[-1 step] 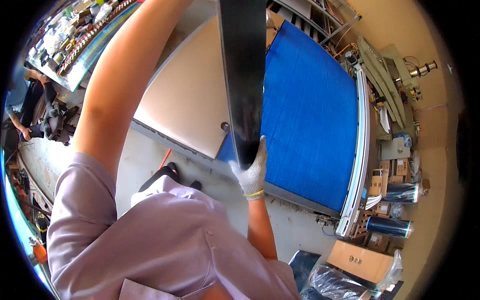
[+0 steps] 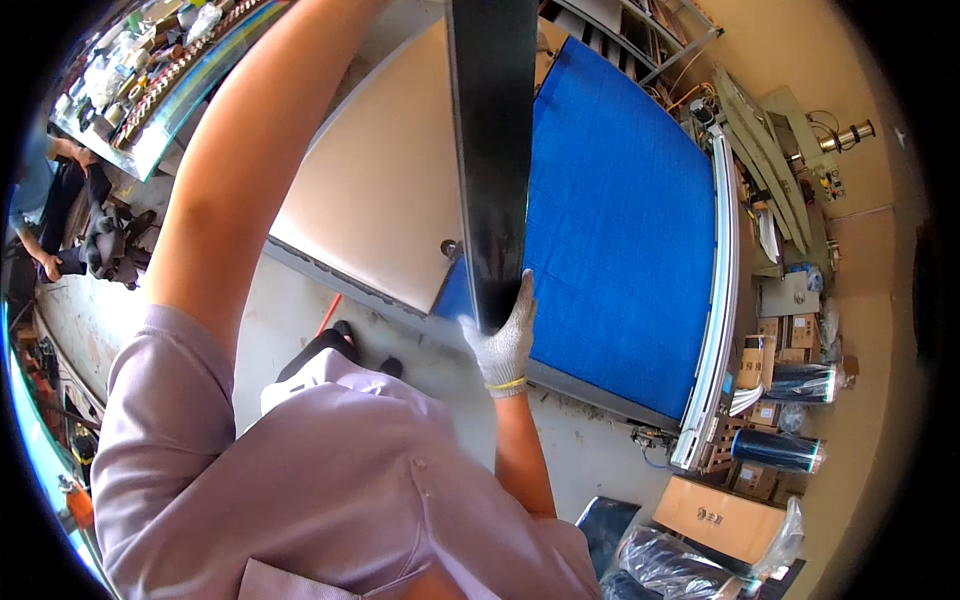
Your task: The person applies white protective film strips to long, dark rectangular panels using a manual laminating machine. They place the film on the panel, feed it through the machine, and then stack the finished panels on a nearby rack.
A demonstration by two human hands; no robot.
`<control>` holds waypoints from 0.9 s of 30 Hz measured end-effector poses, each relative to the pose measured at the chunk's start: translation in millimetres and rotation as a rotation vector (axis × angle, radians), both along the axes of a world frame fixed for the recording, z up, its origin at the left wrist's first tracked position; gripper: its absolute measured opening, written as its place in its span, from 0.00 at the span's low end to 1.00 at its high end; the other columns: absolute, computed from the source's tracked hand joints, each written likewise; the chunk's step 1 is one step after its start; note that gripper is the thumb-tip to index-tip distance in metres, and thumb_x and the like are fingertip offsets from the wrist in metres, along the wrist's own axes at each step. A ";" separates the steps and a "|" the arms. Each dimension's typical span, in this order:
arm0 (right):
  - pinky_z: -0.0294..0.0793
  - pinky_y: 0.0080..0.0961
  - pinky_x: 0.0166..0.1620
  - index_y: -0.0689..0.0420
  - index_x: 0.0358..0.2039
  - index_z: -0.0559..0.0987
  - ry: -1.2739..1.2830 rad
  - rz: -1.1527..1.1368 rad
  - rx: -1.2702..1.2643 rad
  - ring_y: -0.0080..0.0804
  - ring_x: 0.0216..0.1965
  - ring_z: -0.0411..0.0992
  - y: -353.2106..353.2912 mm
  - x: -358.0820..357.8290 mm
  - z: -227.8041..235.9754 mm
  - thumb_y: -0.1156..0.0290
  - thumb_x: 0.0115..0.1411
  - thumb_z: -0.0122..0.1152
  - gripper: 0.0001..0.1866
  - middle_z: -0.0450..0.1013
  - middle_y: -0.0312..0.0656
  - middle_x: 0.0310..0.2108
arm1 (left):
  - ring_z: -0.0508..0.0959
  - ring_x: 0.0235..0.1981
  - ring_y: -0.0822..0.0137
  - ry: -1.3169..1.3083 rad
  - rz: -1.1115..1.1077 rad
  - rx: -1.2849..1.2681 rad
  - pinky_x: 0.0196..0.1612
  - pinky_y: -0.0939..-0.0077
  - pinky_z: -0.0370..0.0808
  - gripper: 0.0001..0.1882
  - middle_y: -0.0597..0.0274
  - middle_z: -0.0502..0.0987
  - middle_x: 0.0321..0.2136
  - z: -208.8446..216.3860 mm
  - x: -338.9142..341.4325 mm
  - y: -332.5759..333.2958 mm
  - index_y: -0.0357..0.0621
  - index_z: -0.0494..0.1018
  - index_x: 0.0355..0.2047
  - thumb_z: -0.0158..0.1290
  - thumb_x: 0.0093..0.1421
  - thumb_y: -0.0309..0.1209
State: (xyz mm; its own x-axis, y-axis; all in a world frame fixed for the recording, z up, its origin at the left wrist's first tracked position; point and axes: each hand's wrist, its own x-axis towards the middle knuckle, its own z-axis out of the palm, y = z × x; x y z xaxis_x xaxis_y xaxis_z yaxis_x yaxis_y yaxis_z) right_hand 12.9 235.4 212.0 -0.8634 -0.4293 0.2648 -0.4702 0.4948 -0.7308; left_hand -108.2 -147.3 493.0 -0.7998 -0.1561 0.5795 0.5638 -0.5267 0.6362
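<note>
A long, glossy black panel (image 2: 492, 160) stands out in front of me, running from the upper edge of the picture down to the middle. Its narrow lower end sits in my right hand (image 2: 506, 348), which wears a pale knitted glove with a yellow cuff line. The thumb lies along the panel's right edge and the fingers grip the other side. My bare left forearm (image 2: 240, 160) reaches up past the upper edge, so the left hand is out of sight. Behind the panel is a work table with a bright blue surface (image 2: 620, 230) and a beige board (image 2: 380, 190) on its left.
A metal rail (image 2: 708, 300) borders the table's right side. Cartons (image 2: 720, 518) and plastic-wrapped rolls (image 2: 780, 452) stand along the right wall. At upper left, a glass-topped bench (image 2: 150, 140) carries clutter, and another person (image 2: 60, 200) is near it. An orange-red stick (image 2: 328, 314) shows by my feet.
The black panel's upper part has shifted slightly to the right. My right hand has risen a touch and keeps its hold on the lower end.
</note>
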 end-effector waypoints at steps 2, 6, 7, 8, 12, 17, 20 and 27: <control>0.69 0.47 0.57 0.59 0.70 0.51 0.077 -0.067 0.101 0.63 0.54 0.66 -5.4 1.0 -7.0 0.66 0.38 0.80 0.62 0.62 0.63 0.57 | 0.77 0.50 0.54 -0.301 0.270 -0.129 0.54 0.60 0.74 0.35 0.48 0.76 0.50 -56.0 -17.8 -6.5 0.36 0.71 0.54 0.51 0.64 0.58; 0.69 0.47 0.56 0.56 0.70 0.51 -0.036 -0.182 0.204 0.62 0.51 0.67 -19.5 -9.1 -56.9 0.67 0.42 0.78 0.59 0.64 0.62 0.51 | 0.74 0.55 0.53 -0.913 0.348 -0.200 0.57 0.59 0.72 0.40 0.45 0.73 0.55 -256.9 7.7 14.6 0.39 0.68 0.58 0.55 0.60 0.61; 0.68 0.47 0.56 0.58 0.69 0.52 -0.103 -0.167 0.221 0.62 0.51 0.67 -29.8 -7.9 -67.3 0.67 0.42 0.78 0.58 0.65 0.63 0.51 | 0.74 0.56 0.52 -1.047 0.357 -0.159 0.58 0.59 0.71 0.41 0.45 0.72 0.57 -307.8 40.8 15.8 0.39 0.68 0.59 0.56 0.59 0.62; 0.67 0.47 0.57 0.60 0.69 0.53 -0.166 -0.143 0.236 0.62 0.52 0.67 -40.5 -6.3 -76.5 0.66 0.43 0.78 0.57 0.66 0.64 0.50 | 0.79 0.41 0.60 -1.124 0.306 -0.061 0.49 0.65 0.76 0.32 0.56 0.79 0.42 -364.0 79.8 11.6 0.44 0.72 0.53 0.57 0.60 0.57; 0.69 0.44 0.55 0.56 0.70 0.50 -0.375 -0.079 0.499 0.59 0.50 0.68 -57.6 -15.8 -127.4 0.62 0.46 0.76 0.57 0.66 0.61 0.47 | 0.71 0.20 0.73 -1.375 0.205 0.051 0.24 0.77 0.65 0.12 0.70 0.71 0.20 -508.6 201.7 56.6 0.50 0.74 0.30 0.53 0.65 0.44; 0.71 0.45 0.54 0.55 0.68 0.56 -0.407 -0.088 0.314 0.62 0.52 0.69 -96.1 -19.1 -166.7 0.55 0.44 0.77 0.55 0.65 0.66 0.52 | 0.79 0.40 0.66 -1.490 -0.025 -0.241 0.42 0.73 0.74 0.26 0.59 0.81 0.44 -449.6 241.1 139.5 0.46 0.75 0.55 0.48 0.68 0.52; 0.71 0.43 0.55 0.58 0.67 0.57 -0.414 -0.081 0.089 0.58 0.55 0.70 -112.7 -25.7 -199.5 0.50 0.49 0.74 0.52 0.67 0.65 0.55 | 0.79 0.44 0.62 -1.367 -0.274 0.273 0.49 0.66 0.76 0.29 0.56 0.79 0.48 -468.1 245.0 159.2 0.40 0.72 0.55 0.48 0.68 0.53; 0.70 0.32 0.56 0.68 0.63 0.66 -1.273 -0.107 -0.202 0.39 0.52 0.72 -84.2 -17.2 -199.7 0.59 0.60 0.65 0.37 0.74 0.53 0.53 | 0.81 0.40 0.63 -1.397 -0.169 0.266 0.44 0.67 0.79 0.12 0.60 0.79 0.38 -499.3 276.0 144.4 0.40 0.75 0.46 0.55 0.64 0.31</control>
State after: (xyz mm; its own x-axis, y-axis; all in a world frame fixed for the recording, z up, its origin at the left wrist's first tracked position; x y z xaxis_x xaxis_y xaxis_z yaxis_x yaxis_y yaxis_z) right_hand -4.3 151.2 12.3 -0.5818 -0.3922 -0.7126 0.6424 0.3158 -0.6983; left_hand 167.8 -2.9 -6.3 -0.6992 0.0193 -0.7147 -0.5111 -0.7125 0.4807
